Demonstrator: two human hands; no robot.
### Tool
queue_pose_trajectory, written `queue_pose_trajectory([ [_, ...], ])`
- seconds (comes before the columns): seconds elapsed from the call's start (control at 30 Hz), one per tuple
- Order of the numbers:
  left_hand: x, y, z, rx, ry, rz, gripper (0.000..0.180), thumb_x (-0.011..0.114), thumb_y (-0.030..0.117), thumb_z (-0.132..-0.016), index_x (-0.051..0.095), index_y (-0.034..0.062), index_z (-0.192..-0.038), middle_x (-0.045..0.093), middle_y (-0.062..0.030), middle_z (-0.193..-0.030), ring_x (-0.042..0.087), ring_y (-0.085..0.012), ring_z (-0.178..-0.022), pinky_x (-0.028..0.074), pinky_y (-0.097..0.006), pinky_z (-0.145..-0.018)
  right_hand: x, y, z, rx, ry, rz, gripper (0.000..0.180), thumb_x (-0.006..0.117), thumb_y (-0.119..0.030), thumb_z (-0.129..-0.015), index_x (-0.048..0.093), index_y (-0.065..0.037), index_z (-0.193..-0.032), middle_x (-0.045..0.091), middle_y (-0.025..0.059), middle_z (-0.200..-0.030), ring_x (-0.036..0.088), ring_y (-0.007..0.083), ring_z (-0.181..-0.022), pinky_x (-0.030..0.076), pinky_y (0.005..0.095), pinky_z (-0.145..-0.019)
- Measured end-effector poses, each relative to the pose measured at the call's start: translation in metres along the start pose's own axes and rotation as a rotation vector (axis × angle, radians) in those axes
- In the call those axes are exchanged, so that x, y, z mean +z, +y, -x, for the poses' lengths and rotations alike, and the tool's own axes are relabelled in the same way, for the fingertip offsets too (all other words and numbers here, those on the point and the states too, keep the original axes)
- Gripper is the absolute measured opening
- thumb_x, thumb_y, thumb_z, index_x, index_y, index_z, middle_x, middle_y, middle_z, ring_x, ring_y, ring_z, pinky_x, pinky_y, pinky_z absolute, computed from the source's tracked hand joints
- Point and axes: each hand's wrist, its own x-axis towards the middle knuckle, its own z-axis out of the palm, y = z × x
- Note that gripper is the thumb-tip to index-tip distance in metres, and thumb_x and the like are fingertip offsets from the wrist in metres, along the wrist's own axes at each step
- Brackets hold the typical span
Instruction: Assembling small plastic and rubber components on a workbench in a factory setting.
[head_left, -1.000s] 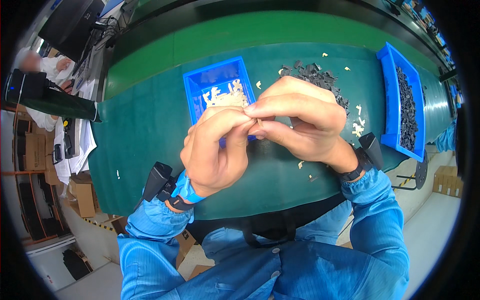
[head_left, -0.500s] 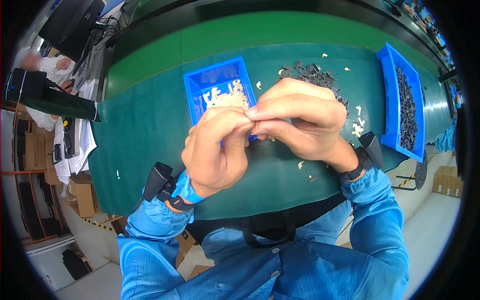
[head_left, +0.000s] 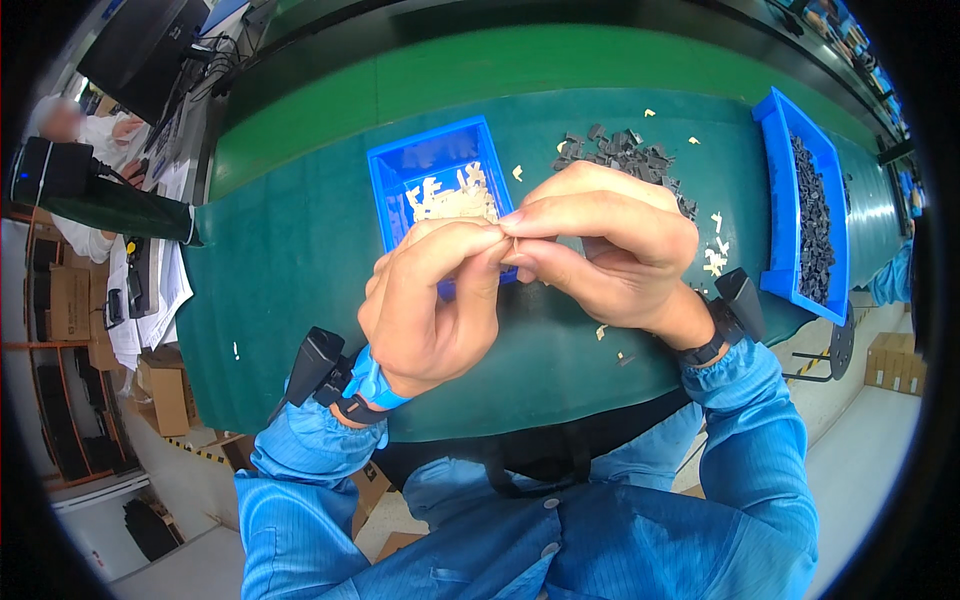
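My left hand (head_left: pixel 430 300) and my right hand (head_left: pixel 610 250) meet fingertip to fingertip above the green table (head_left: pixel 290 260). Both pinch one small part, which is almost fully hidden between the fingers. Just behind the hands stands a small blue tray (head_left: pixel 385 190) holding cream-coloured plastic pieces (head_left: pixel 450 200). A loose pile of small black parts (head_left: pixel 620 155) lies on the table beyond my right hand. Each wrist carries a black strapped device, on the left (head_left: pixel 315 365) and on the right (head_left: pixel 740 300).
A long blue bin (head_left: pixel 775 200) filled with black parts (head_left: pixel 815 220) stands at the right edge. Stray cream pieces (head_left: pixel 715 255) lie near it. Another person (head_left: pixel 70 120) works at the far left. Cardboard boxes (head_left: pixel 165 390) sit on the floor at the left.
The hands stay pinched together in nearly the same spot. Only the fingers have shifted slightly around the small part.
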Motion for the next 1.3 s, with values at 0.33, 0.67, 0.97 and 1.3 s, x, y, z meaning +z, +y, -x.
queue_pose_trajectory([
  [0.33,0.001,-0.001,0.002,0.018,0.01,-0.038,0.022,0.059,-0.009,-0.101,0.054,-0.0097,-0.123,0.07,-0.023,-0.1,0.069,-0.0145,-0.072,0.057,-0.024,-0.061,0.001,0.003,0.004,-0.035,0.001,-0.023,0.024,0.082,0.008,-0.083,0.074,0.007,-0.105,0.074,0.0179,-0.089,0.071,0.0176,-0.073,0.056,0.0261,-0.06],
  [0.67,0.004,-0.002,0.002,0.026,0.047,-0.059,0.021,0.061,-0.01,-0.1,0.056,-0.0101,-0.121,0.071,-0.0215,-0.097,0.067,-0.0123,-0.068,0.054,-0.023,-0.058,0.002,0.006,0.005,-0.045,0.029,-0.016,0.021,0.082,0.009,-0.083,0.074,0.006,-0.102,0.074,0.0178,-0.09,0.07,0.0175,-0.073,0.055,0.0262,-0.06],
  [0.97,0.01,0.001,0.002,-0.057,0.164,-0.002,0.023,0.073,-0.015,-0.088,0.066,-0.0082,-0.109,0.074,-0.0193,-0.089,0.077,-0.0288,-0.079,0.06,-0.034,-0.069,0.003,0.005,0.006,-0.009,0.035,-0.045,0.02,0.082,0.008,-0.083,0.072,0.007,-0.101,0.072,0.0176,-0.09,0.069,0.0178,-0.073,0.054,0.0266,-0.059],
  [1.3,0.009,0.001,0.003,-0.069,0.15,-0.001,0.021,0.073,-0.014,-0.089,0.065,-0.0072,-0.107,0.074,-0.0191,-0.088,0.077,-0.03,-0.08,0.06,-0.034,-0.071,0.007,0.002,0.005,0.125,0.055,-0.131,0.024,0.083,0.006,-0.083,0.072,0.008,-0.105,0.072,0.0169,-0.091,0.07,0.021,-0.081,0.055,0.0274,-0.069],
])
